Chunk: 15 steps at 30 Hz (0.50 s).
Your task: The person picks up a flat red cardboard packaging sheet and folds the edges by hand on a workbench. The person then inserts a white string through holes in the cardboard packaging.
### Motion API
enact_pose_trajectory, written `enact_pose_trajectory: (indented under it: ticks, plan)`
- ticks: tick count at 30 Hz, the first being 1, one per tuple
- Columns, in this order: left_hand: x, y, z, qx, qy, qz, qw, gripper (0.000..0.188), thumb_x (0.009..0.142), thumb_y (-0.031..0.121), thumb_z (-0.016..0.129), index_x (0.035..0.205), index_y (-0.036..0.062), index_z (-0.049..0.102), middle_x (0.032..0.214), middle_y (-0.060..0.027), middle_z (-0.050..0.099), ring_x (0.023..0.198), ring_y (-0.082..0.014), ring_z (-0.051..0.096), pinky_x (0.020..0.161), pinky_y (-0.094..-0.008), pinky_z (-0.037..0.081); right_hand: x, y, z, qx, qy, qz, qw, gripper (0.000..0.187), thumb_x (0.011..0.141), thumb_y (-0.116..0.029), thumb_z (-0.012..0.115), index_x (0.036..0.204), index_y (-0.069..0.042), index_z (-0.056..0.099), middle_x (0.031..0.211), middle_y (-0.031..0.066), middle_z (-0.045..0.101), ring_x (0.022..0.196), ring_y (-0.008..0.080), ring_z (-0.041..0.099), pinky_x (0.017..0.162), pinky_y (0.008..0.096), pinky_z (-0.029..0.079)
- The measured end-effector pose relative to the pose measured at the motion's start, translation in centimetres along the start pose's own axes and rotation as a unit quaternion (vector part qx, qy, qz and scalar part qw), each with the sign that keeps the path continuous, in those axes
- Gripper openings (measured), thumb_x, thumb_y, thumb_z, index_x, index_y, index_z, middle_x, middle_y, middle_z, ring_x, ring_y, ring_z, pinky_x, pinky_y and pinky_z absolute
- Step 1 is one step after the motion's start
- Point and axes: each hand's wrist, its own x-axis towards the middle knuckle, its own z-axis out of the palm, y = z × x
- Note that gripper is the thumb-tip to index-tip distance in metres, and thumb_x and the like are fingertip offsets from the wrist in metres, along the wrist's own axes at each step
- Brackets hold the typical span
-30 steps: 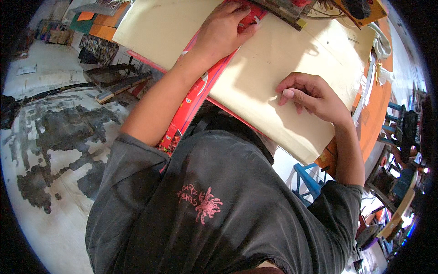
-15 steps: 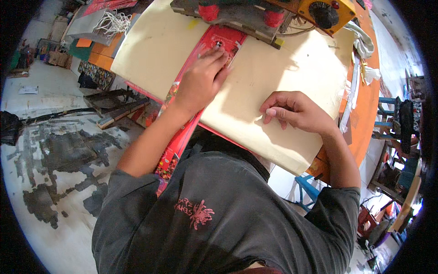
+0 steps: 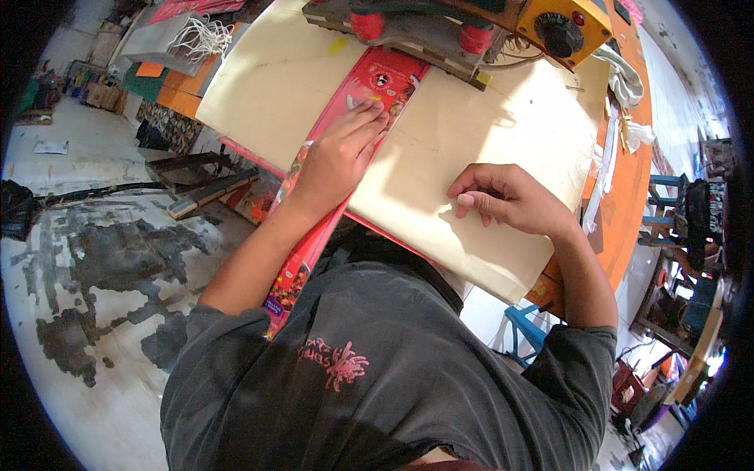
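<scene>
1. Red printed strip (image 3: 369,82) lies on the cream surface (image 3: 440,149), far end at the machine's (image 3: 416,35) near edge; probably light, thin, slippery, best held by its long edges.
2. Left hand (image 3: 338,157) rests flattened on it.
3. Right hand (image 3: 510,200), half-open, holds nothing visible.

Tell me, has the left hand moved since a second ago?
Yes. Judged against the machine's metal plate, the left hand has moved away from it, back toward the wearer's body, and lies on the red printed strip.
</scene>
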Motion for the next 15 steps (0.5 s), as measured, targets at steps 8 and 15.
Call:
enact_pose_trajectory:
  ticks: [8,15]
  plan:
    - [0.05,0.1,-0.02,0.019,0.012,0.018,1.0,0.035,0.096,0.001,0.069,0.13,-0.0031,0.074,0.138,-0.0206,0.071,0.136,-0.0355,0.064,0.117,-0.0448,0.051,-0.28,-0.24,-0.15,-0.037,-0.023,-0.014,0.999,0.022,0.111,-0.024,0.066,0.112,-0.002,0.067,0.09,-0.002,0.065,0.079,0.006,0.059,0.07,0.0269,0.052]
    - [0.06,-0.04,-0.09,0.009,0.005,0.014,1.0,0.036,0.097,0.001,0.068,0.132,-0.0027,0.073,0.14,-0.0203,0.07,0.138,-0.0355,0.063,0.118,-0.0449,0.05,-0.41,-0.7,-0.21,-0.077,-0.02,-0.005,0.997,0.023,0.111,-0.025,0.067,0.108,-0.003,0.065,0.081,-0.0025,0.061,0.075,0.0066,0.057,0.068,0.0275,0.049]
